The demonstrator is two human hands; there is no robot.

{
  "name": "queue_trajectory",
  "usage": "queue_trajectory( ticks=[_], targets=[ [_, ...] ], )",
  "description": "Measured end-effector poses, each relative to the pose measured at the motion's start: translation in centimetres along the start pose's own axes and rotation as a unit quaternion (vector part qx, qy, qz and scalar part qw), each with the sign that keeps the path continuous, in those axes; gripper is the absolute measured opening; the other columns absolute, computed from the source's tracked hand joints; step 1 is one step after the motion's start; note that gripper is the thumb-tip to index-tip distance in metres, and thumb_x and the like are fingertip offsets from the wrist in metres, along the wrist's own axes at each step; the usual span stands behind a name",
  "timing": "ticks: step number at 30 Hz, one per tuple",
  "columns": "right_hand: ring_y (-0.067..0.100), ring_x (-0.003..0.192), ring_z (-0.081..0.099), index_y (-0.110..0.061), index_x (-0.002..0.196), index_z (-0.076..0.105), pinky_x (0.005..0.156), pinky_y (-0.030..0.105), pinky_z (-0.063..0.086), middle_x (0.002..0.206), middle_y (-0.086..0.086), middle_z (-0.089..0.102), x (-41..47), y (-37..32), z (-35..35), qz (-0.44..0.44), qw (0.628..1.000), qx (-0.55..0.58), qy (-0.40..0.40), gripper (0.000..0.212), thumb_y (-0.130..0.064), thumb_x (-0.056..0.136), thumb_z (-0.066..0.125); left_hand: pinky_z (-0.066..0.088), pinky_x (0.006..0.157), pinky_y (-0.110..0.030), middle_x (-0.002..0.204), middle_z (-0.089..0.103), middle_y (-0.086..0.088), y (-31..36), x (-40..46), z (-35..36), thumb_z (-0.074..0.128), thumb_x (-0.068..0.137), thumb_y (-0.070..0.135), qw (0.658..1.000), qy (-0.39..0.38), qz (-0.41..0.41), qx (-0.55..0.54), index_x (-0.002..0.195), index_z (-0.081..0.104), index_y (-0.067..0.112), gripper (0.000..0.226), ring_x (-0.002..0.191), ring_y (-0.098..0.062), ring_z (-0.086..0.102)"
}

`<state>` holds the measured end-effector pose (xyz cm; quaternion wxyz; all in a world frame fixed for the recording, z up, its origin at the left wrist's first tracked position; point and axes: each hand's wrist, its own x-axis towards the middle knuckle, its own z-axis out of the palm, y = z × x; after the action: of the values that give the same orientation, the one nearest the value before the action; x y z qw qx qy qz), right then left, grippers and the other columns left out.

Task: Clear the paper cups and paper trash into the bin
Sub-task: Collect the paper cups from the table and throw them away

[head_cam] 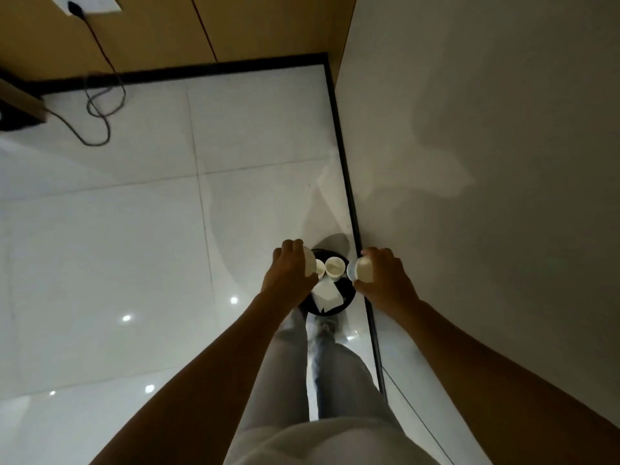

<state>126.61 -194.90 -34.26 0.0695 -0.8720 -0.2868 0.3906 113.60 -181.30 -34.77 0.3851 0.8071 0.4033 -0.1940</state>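
Glossy white floor tiles [134,229] fill the left and centre of the frame, with small ceiling-light reflections at lower left. A plain pale wall [486,129] takes the right side, edged by a black skirting [349,196]. Tan wood panels [201,25] cross the top. At upper left, a black cable [100,105] trails from a socket [74,6] and loops on the floor.

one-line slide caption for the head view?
Standing over a black bin holding paper and a cup, the left hand and right hand each grip a paper cup.

Office-like room: glossy tiled floor [134,229], wood wall panels [161,25], wall socket [75,6]
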Motion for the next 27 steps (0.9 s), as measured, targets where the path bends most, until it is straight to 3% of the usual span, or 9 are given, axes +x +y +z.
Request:
queue_trajectory(
  ticks=[6,13,17,19,27],
  targets=[
    [0.027,0.119,0.047,-0.017,0.135,0.041,0.090,0.035,0.050,0.134,0.009,0.044,8.0,3.8,6.5,0.037,0.999,0.030,-0.016,0.065,-0.028,0.080,0.074,0.043,0.098,-0.037,0.135,0.040,-0.012,-2.4,9.2,5.8,0.069,0.082,0.029,0.998,-0.018,-0.055,-0.026,0.137,0.034,0.008,0.068,0.122,-0.029,0.041],
    [0.027,0.121,0.045,-0.017,0.135,0.043,0.083,0.030,0.044,0.134,0.010,0.043,17.2,7.9,14.6,0.033,0.998,0.040,-0.032,0.064,-0.026,0.080,0.075,0.043,0.096,-0.036,0.135,0.042,-0.011,-7.5,18.1,14.1,0.070,0.082,0.028,0.996,-0.073,-0.041,0.020,0.138,0.034,0.009,0.070,0.123,-0.028,0.043],
    [0.027,0.125,0.043,-0.018,0.139,0.039,0.095,0.037,0.048,0.140,0.008,0.041,20.6,9.4,18.0,0.017,0.997,0.017,-0.073,0.069,-0.029,0.081,0.074,0.042,0.098,-0.036,0.139,0.041,-0.010,-9.9,20.5,18.3,0.070,0.082,0.032,0.993,-0.105,-0.025,0.037,0.141,0.031,0.010,0.074,0.126,-0.028,0.045],
    [0.028,0.128,0.041,-0.018,0.142,0.036,0.099,0.041,0.046,0.145,0.008,0.038,21.4,10.1,19.5,0.007,0.995,-0.002,-0.098,0.071,-0.029,0.082,0.073,0.041,0.100,-0.034,0.142,0.039,-0.010,-10.9,21.0,20.2,0.070,0.083,0.032,0.992,-0.116,-0.020,0.043,0.143,0.029,0.010,0.076,0.130,-0.028,0.040],
    [0.023,0.144,0.019,-0.022,0.150,0.024,0.108,0.034,0.036,0.159,0.001,0.016,22.6,12.1,23.2,-0.030,0.989,-0.065,-0.132,0.074,-0.024,0.090,0.066,0.023,0.115,-0.035,0.158,0.013,-0.008,-13.2,21.4,24.0,0.066,0.087,0.033,0.989,-0.139,0.014,0.059,0.150,0.013,0.008,0.086,0.145,-0.025,0.016]
  ],
)
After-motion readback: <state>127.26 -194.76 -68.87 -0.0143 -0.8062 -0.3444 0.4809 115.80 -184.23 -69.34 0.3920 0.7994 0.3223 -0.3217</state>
